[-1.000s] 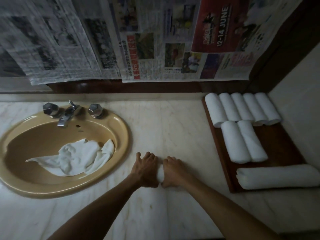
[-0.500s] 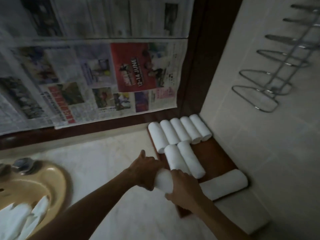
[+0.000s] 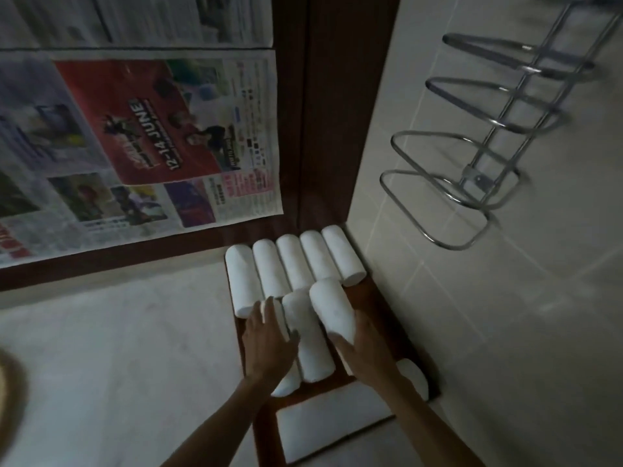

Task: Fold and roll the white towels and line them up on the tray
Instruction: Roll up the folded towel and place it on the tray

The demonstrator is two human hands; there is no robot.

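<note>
Hands are now working over the wooden tray (image 3: pixel 377 299) in the corner, where a second ago they were pressing a towel roll tight on the marble counter (image 3: pixel 118 348) beside the sink. The camera is swinging right with them, so the sink is dropping out of view apart from a blurred tan edge at far left.

The left hand (image 3: pixel 266 345) is lying flat, fingers spread, on top of the newly rolled towel (image 3: pixel 286 382), setting it down at the left end of the front row; only the roll's two ends are showing past the hand. The right hand (image 3: pixel 365 348) is cupping the near end of the right-hand roll (image 3: pixel 332 306), which is sitting tilted, its far end raised over the row behind. Between them the middle roll (image 3: pixel 310 338) is lying flat.

Behind these, a back row of five rolls (image 3: pixel 293 264) is lying side by side against the wall. Nearer the viewer, a longer roll (image 3: pixel 413 375) is lying crosswise, mostly hidden by the right forearm, and a flat folded towel (image 3: pixel 323 423) is resting at the tray's near edge.

This judgement follows: the front row is growing to three, and it seems the hands are nudging the rolls straight.

The room is dim. Newspaper sheets (image 3: pixel 151 136) are covering the wall above the counter, framed by dark wood. On the pale tiled side wall, a chrome towel rack (image 3: pixel 472 183) is hanging empty.
</note>
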